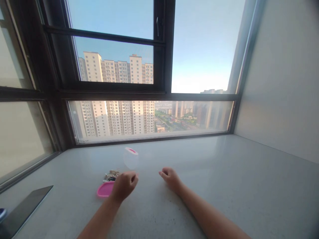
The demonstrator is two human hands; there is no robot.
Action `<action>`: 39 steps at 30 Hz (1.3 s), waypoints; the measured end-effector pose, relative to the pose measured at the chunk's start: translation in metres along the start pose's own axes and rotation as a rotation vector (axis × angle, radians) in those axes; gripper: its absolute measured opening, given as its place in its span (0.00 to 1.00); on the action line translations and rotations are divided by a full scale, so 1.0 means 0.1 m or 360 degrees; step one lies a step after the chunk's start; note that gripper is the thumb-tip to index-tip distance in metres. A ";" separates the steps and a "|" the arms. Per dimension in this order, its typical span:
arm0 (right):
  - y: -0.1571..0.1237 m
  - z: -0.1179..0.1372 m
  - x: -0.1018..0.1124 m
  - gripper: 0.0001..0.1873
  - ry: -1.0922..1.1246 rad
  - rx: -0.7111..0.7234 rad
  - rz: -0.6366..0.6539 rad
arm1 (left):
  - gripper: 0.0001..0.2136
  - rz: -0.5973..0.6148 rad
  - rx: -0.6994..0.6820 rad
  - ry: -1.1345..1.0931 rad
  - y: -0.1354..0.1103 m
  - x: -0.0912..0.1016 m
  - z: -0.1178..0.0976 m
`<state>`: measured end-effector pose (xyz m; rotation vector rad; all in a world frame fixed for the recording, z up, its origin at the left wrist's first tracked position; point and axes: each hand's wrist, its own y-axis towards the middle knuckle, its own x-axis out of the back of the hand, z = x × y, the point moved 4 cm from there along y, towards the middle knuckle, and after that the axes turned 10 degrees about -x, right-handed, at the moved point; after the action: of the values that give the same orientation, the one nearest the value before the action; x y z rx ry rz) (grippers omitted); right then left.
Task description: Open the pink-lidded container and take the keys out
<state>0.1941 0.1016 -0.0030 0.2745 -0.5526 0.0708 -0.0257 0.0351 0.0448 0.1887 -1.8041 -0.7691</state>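
Keys (111, 175) partly hidden behind my curled, empty left hand (124, 186) beside lid (104, 190); right hand (170, 178) loosely curled, empty; cup (130, 158) faint.

The left hand (124, 186) covers the right part of the pink lid (105, 189) and part of the small metal pile (111, 175), whose pieces are too small to identify. The clear container (130, 158) is faint, its outline hard to trace. The dark flat slab (22, 210) and a blue thing (2, 214) are cut off by the left edge.
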 end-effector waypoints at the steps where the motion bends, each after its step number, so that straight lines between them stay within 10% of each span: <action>1: 0.00 0.00 0.00 0.16 -0.0011 0.0001 -0.0007 | 0.15 0.0083 -0.0055 0.0002 -0.04 -0.04 -0.07; 12: -0.23 0.13 -0.16 0.27 -0.0877 0.0308 0.0294 | 0.13 0.0768 -0.0059 0.0144 -0.40 -0.21 -0.24; 39: -0.23 0.17 -0.14 0.21 -0.1041 0.0276 0.0301 | 0.18 0.0858 -0.0141 0.0106 -0.37 -0.24 -0.28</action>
<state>0.1765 0.0744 -0.0020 0.4164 -1.2259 0.2165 -0.0003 0.0070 0.0094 -0.3180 -1.6447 -0.4471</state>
